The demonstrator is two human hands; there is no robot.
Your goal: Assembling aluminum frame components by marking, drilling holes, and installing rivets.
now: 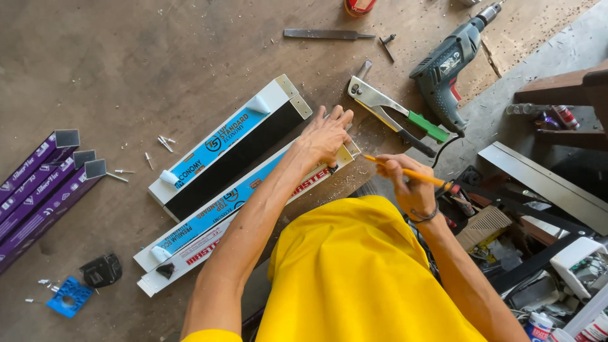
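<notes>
Far left, three purple-wrapped profiles point(35, 183) lie side by side on the brown table point(158, 63), cut ends roughly level, well apart from the work; below them a small blue plastic piece point(69, 296) and a black fitting point(101, 270), with loose screws point(166, 143) scattered between. Centre: a short black profile with blue-and-white wrap point(231, 147) lies diagonally, parallel to and just beside a longer pair, the blue-wrapped profile point(221, 206) and a white profile with red print point(209, 250) touching along their length, seemingly bundled so that the ends line up. Left hand point(326, 134) lies flat on the upper end of the longer pair, fingers spread and pressing down, gripping nothing; judged to be steadying that end. Right hand point(411, 185) is clenched around a yellow pencil point(408, 173), tip aimed left toward the profile end, just short of it; whether the tip touches cannot be told. Above, a flat metal file point(326, 34). Right of the left hand, a hand riveter with green grip point(396, 117) and a grey-green electric drill point(446, 73), both lying near, within reach. Far right, a metal angle piece point(544, 183) over a clutter of tools and bottles point(538, 278). Yellow shirt point(361, 278) fills the lower centre
</notes>
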